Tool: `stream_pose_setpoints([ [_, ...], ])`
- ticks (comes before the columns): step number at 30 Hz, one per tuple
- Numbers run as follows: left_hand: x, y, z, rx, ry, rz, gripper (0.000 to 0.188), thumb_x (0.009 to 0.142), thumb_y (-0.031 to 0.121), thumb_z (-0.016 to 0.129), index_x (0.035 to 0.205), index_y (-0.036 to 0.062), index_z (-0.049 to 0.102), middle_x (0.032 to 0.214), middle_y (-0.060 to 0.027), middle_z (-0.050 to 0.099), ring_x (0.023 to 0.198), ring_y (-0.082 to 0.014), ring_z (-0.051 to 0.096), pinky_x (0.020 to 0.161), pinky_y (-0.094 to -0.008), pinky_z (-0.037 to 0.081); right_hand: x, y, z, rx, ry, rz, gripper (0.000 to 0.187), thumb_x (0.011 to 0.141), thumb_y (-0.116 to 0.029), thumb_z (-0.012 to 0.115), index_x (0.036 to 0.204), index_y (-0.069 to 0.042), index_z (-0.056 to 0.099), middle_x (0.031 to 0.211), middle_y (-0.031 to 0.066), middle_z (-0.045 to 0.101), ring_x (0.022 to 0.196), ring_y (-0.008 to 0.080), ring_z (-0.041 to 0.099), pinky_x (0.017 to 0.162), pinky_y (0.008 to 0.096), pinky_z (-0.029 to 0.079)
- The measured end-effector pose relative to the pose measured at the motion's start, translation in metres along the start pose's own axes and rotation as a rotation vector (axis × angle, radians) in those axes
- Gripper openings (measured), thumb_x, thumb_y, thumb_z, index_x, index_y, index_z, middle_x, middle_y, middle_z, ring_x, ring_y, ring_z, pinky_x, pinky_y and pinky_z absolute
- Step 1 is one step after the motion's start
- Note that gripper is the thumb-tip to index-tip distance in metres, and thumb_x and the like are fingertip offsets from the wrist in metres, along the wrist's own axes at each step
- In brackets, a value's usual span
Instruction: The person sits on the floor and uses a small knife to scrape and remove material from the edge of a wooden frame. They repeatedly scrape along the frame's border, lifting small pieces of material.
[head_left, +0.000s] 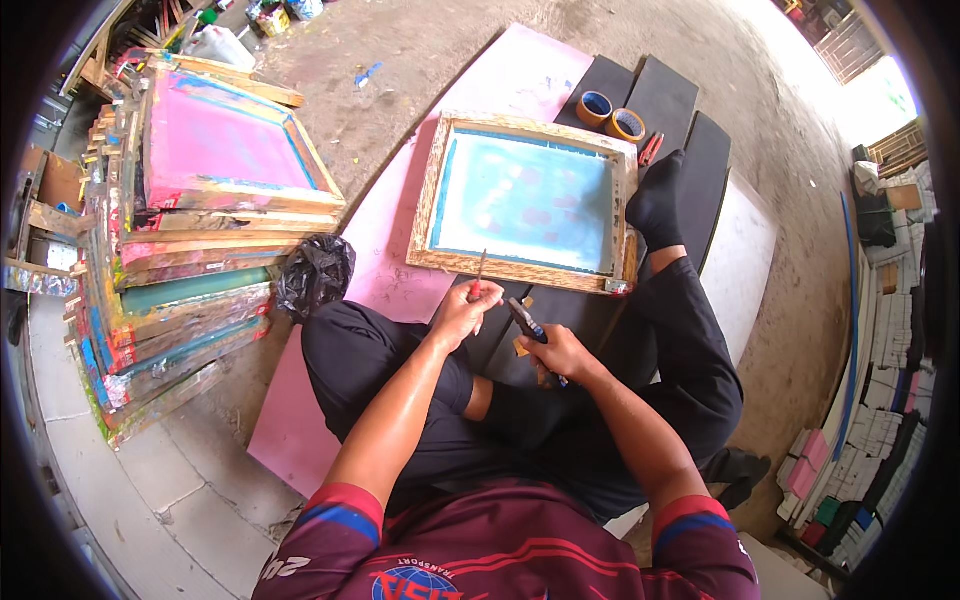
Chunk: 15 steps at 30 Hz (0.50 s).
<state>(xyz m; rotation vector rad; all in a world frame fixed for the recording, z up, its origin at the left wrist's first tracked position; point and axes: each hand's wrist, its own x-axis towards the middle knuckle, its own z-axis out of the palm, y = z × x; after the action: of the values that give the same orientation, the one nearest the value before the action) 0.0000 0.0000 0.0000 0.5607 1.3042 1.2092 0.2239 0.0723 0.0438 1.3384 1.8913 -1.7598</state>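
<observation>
My left hand (466, 310) is closed on a slim screwdriver (483, 264) with a red handle, its thin shaft pointing away from me. In my right hand (560, 353) is a pair of pliers (526, 322) with dark and blue handles, the head angled toward the left hand. The two tools are apart. Just beyond both hands lies a wooden screen printing frame (520, 272) with a blue-edged, pale blue mesh. Neither hand touches it. A small tan scrap (521, 346) shows beside the pliers.
Stacked paint-stained frames (225, 225) rise at the left, next to a black plastic bag (314, 275). Two tape rolls (610, 115) and a red-handled tool (651, 148) lie beyond my foot (658, 205). Pink board (300, 425) and black panels (665, 85) cover the floor.
</observation>
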Motion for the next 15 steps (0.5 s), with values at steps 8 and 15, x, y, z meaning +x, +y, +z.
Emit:
stream_pose_setpoints([
  [8,-0.004,-0.007,-0.004,-0.007,0.029,-0.006,0.020,0.100,0.023,0.066,0.097,0.0038,0.063,0.081,-0.0037,0.064,0.046,-0.0042,0.047,0.039,-0.0215,0.039,0.010,0.011,0.018,0.128,-0.088,-0.048,0.045,0.098,-0.042,0.064,0.094,0.003,0.066,0.078,0.0088,0.070,0.065,0.0161,0.068,0.059,0.0332,0.054],
  [15,0.015,-0.014,-0.035,-0.405,0.560,-0.022,0.023,0.099,0.027,0.067,0.089,0.0094,0.056,0.071,-0.0005,0.056,0.044,-0.0079,0.047,0.037,-0.0252,0.038,-0.004,0.011,-0.023,0.414,-0.102,0.118,0.051,0.103,-0.044,0.058,0.116,0.005,0.056,0.098,0.0161,0.070,0.079,0.0237,0.071,0.058,0.0336,0.054],
])
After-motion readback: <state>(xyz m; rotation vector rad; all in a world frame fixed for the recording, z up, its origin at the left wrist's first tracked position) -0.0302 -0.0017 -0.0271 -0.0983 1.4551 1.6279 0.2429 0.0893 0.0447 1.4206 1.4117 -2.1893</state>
